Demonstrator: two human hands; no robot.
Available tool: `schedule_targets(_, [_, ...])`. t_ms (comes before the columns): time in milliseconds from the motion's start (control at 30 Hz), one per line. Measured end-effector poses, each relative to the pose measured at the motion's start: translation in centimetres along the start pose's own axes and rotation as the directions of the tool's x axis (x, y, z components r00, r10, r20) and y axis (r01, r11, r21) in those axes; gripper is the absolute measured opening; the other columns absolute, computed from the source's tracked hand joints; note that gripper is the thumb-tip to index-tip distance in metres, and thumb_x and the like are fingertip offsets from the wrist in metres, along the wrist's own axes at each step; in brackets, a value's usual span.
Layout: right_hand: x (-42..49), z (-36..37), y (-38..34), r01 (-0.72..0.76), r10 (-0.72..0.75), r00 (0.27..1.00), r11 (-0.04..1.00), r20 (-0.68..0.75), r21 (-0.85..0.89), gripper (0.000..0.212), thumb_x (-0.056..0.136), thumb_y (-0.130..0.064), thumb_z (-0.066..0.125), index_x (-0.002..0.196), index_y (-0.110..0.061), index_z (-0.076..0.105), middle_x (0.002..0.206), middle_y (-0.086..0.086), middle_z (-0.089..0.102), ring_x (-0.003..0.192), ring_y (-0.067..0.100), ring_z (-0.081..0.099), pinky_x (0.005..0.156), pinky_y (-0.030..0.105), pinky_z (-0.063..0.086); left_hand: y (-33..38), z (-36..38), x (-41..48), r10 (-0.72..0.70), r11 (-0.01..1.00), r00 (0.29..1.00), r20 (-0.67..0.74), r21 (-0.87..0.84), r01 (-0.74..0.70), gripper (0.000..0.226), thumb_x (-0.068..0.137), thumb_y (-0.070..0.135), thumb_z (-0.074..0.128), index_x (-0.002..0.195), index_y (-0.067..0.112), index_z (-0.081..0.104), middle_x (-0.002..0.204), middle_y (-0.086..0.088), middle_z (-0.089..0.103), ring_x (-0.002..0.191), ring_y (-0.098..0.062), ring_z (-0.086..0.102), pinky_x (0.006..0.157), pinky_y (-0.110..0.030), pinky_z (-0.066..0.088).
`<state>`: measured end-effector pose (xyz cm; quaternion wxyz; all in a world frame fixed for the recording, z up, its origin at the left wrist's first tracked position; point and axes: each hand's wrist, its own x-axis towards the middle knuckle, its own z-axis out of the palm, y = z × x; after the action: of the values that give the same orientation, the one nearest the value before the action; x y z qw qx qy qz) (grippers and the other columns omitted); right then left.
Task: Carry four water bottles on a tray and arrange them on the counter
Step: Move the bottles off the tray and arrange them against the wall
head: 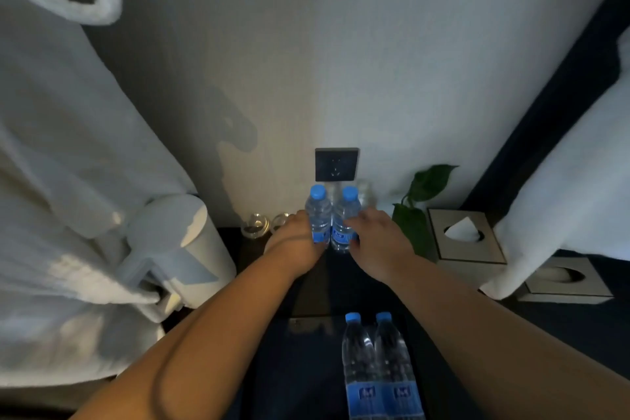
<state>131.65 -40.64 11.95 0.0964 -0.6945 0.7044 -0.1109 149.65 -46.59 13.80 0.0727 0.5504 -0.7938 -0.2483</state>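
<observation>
Two clear water bottles with blue caps and blue labels stand upright side by side at the back of the dark counter [341, 286], under a wall socket. My left hand [296, 242] grips the left bottle [318, 211] and my right hand [375, 242] grips the right bottle [346, 215]. Two more bottles, one [359, 365] beside the other [397, 365], stand upright close to me on a dark tray [306, 368] at the bottom of the view.
A white kettle [184, 249] stands at the left, partly under a hanging white robe [68, 181]. Two glasses [266, 223] sit behind my left hand. A small plant [419, 201] and two tissue boxes [465, 235] are at the right. A wall socket [336, 164] is behind the bottles.
</observation>
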Motion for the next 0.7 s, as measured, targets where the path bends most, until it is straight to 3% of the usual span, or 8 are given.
schedule_targets(133, [-2.8,1.4,0.2,-0.002,0.000,0.998,0.999,0.056,0.033,0.033,0.095,-0.027,0.058,0.127,-0.024,0.066,0.121,0.004,0.057,0.114,0.024,0.055,0.092,0.036,0.052,-0.7,1.9,-2.2,0.015,0.998,0.997,0.076,0.061,-0.020,0.045,0.093,0.042,0.063,0.130,0.017,0.054,0.123,-0.006,0.060,0.108,-0.024,0.060,0.091,-0.041,0.052])
schedule_targets(200, [-4.2,2.4,0.7,-0.025,0.020,0.993,0.999,0.114,0.044,0.034,0.097,-0.030,0.058,0.129,-0.023,0.064,0.122,0.004,0.056,0.112,0.024,0.058,0.091,0.038,0.053,-0.9,3.4,-3.1,0.034,0.994,0.994,0.099,0.102,-0.044,0.048,0.092,0.045,0.064,0.130,0.017,0.055,0.126,-0.007,0.059,0.112,-0.024,0.057,0.093,-0.039,0.050])
schedule_targets(333, [-7.2,4.7,2.5,-0.127,0.119,0.965,0.992,0.235,0.018,0.035,0.100,-0.036,0.056,0.133,-0.024,0.060,0.123,0.005,0.061,0.106,0.024,0.063,0.085,0.038,0.054,-0.9,7.0,-5.1,0.027,0.995,0.988,0.153,0.094,-0.042,0.046,0.091,0.051,0.061,0.124,0.018,0.059,0.117,-0.006,0.063,0.101,-0.023,0.061,0.080,-0.035,0.051])
schedule_targets(500, [-10.2,7.1,4.4,-0.274,0.286,0.873,0.958,0.395,-0.088,0.035,0.098,-0.050,0.055,0.122,-0.025,0.061,0.116,0.002,0.064,0.101,0.020,0.062,0.081,0.037,0.053,-0.6,11.6,-6.8,-0.059,0.993,0.961,0.269,0.115,0.029,0.046,0.093,0.058,0.051,0.104,0.016,0.064,0.105,-0.007,0.066,0.093,-0.024,0.062,0.076,-0.038,0.052])
schedule_targets(600, [-11.0,8.0,4.9,-0.343,0.355,0.842,0.933,0.407,-0.104,0.043,0.095,-0.058,0.054,0.121,-0.024,0.058,0.105,-0.001,0.064,0.093,0.020,0.062,0.070,0.036,0.049,-0.2,13.8,-7.5,-0.141,0.986,0.938,0.318,0.133,0.103,0.053,0.092,0.062,0.047,0.102,0.013,0.063,0.106,-0.012,0.067,0.092,-0.027,0.064,0.070,-0.035,0.047])
schedule_targets(700, [-10.7,8.7,5.0,-0.382,0.389,0.823,0.918,0.414,-0.106,0.052,0.094,-0.062,0.053,0.128,-0.023,0.056,0.102,-0.001,0.062,0.089,0.018,0.061,0.066,0.035,0.047,0.4,15.4,-8.0,-0.249,0.968,0.917,0.313,0.110,0.226,0.053,0.089,0.063,0.048,0.102,0.014,0.063,0.104,-0.011,0.067,0.086,-0.026,0.063,0.071,-0.036,0.052])
